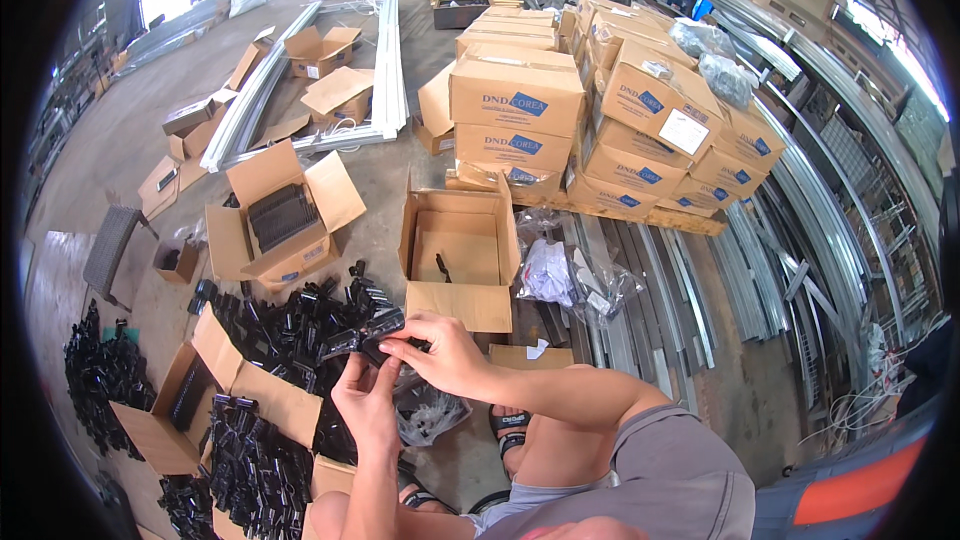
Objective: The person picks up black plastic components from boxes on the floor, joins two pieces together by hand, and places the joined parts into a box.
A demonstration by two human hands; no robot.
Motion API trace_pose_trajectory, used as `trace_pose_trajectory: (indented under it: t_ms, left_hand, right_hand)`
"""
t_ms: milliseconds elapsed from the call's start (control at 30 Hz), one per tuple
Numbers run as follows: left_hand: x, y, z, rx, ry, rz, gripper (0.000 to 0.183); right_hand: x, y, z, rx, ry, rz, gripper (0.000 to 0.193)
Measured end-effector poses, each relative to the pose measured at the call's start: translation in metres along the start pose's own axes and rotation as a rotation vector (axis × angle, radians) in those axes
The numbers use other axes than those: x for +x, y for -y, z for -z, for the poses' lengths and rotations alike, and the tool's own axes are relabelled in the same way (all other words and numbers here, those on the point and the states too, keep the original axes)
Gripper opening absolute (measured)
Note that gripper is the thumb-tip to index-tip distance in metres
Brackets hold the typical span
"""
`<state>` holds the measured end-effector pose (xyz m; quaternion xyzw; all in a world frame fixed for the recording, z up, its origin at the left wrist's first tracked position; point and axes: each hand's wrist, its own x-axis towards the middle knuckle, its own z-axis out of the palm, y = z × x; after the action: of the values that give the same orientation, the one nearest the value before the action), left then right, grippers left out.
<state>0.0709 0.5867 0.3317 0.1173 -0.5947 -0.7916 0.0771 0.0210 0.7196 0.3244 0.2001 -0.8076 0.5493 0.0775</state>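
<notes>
My left hand (368, 398) pinches a glossy black part (378, 327) from below, held up in front of me. From the right, my right hand (445, 352) closes its fingers on the same part; its exact kind is too small to tell. Just to the left, a large heap of similar black parts (285, 325) lies on the floor. Beneath my hands is a clear plastic bag (430, 415) with small items inside. Beyond them stands an open cardboard box (455, 305), with one small black piece (442, 266) on its bottom.
Another open box (300, 262) holds rows of dark parts. Nearer, more black parts (255, 460) fill an open carton (205, 355). Closed cartons (515, 100) are stacked on a wooden pallet (650, 220). Long metal profiles (650, 310) lie on the right. A white frame (392, 70) lies farther back.
</notes>
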Motion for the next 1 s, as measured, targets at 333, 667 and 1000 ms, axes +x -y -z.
trace_pose_trajectory:
  t_ms: [333, 667, 1000]
  left_hand:
    - [0.001, 0.008, 0.004, 0.023, 0.043, -0.023, 0.022]
    - [0.0, 0.011, 0.01, 0.016, 0.051, -0.016, 0.022]
    - [-0.001, 0.006, 0.005, 0.049, -0.018, -0.019, 0.012]
  right_hand:
    - [-0.003, 0.002, -0.006, 0.129, -0.104, -0.024, 0.016]
    - [-0.007, 0.002, -0.01, 0.256, -0.071, -0.132, 0.015]
    - [-0.009, -0.014, -0.018, 0.555, 0.011, -0.3, 0.016]
